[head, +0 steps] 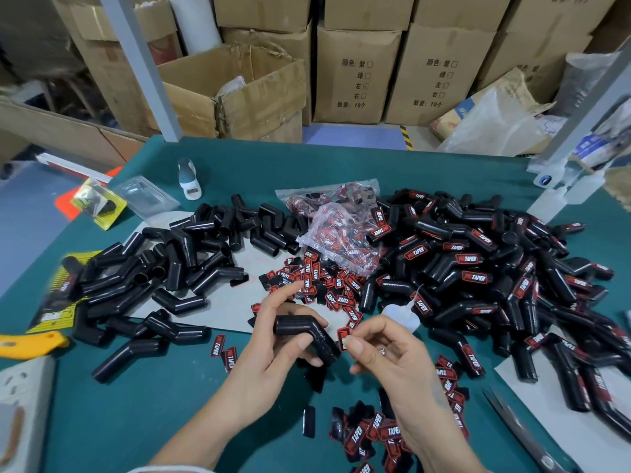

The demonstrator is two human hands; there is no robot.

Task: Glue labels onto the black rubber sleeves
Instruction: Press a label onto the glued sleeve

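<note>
Left hand [273, 331]: grips a bent black rubber sleeve [305, 337], thumb on its near side and fingers curled under and behind it; index finger lifted clear, pointing up toward the loose labels.
Held sleeve: just above the green worktop [341, 165], near its front middle, elbow bend uppermost, no label visible on it.
Right hand [386, 349]: pinches a small red-and-black label [344, 337] between thumb and fingertips, just right of the held sleeve; a ring shows on one finger.
Hands: close together, not touching each other.
Glue: a small translucent squeeze bottle with a thin nozzle [404, 314] lies just behind the right hand.
Loose labels: a scatter of red-and-black "TAPER" labels [317, 281] behind the held sleeve; more [372, 433] in front of it, under the right wrist.
Label bags: clear plastic bags of labels [336, 230] farther behind the held sleeve.
Unlabelled sleeves: a heap of plain black sleeves [177, 264] to the left of the held sleeve, partly on grey card.
Labelled sleeves: a larger heap bearing red labels [485, 268] to its right.
Scissors [522, 435]: on the worktop, far right of the held sleeve, at the front edge.
Cardboard boxes [355, 73]: stacked beyond the worktop.
</note>
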